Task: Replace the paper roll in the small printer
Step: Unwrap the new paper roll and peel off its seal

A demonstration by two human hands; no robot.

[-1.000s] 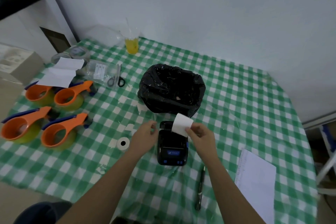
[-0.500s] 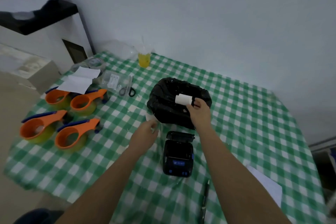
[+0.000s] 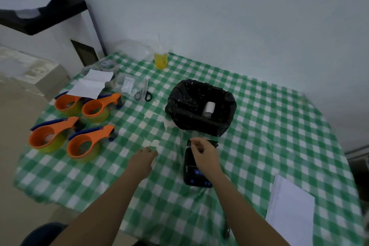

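Printer (image 3: 196,168) sits dark and small directly under the right hand (image 3: 204,155), its lid at the far end apparently tipped open, though the hand covers most of the bay and I cannot see inside it. Half a second ago that hand was stretched out over the black-lined bin (image 3: 200,107) with a white paper roll pinched in its fingers; now the old roll (image 3: 208,109) lies inside the bin, beyond the fingertips, and the hand has pulled back over the printer with nothing in it, fingers loosely curled. So the removal half of the job looks finished: the spent roll is discarded and the compartment should be free.

The left hand (image 3: 144,159) is low on the checked tablecloth (image 3: 279,136), just left of the printer, fingers partly closed and reaching toward a small pale shape (image 3: 156,144) at its fingertips. Motion blur makes it hard to say whether that is the fresh roll or only a scrap of paper, and I cannot tell whether the fingers already grip it. If it is the new roll, the next step is to bring it rightward and seat it in the open bay before shutting the lid.
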